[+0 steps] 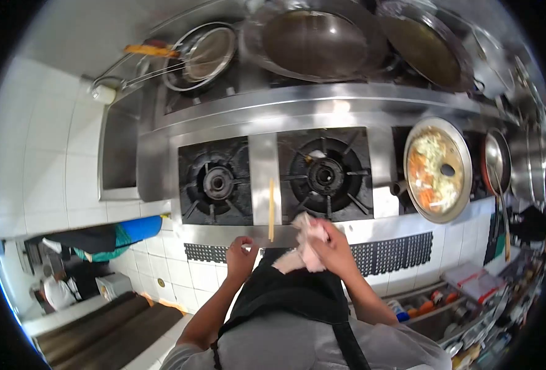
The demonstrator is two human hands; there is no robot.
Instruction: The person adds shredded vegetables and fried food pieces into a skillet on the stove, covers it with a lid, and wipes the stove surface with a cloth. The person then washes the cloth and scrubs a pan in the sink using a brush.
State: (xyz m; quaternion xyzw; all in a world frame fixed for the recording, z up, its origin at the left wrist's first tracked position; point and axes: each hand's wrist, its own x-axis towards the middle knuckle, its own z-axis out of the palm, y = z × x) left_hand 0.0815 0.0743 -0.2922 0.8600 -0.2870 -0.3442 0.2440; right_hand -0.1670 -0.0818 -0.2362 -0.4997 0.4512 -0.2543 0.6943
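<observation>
My right hand grips a pale pink cloth, which hangs at the stove's front edge, before the right burner. To the left, my left hand is raised with curled fingers near the same edge; what it holds, if anything, is too small to make out. Between the hands, a pair of wooden chopsticks lies on the steel strip between the two burners, the second being the left burner.
An oval pan of chopped vegetables stands at the right. Large woks and a strainer line the back. A ladle rests far right. Another person is at the far left.
</observation>
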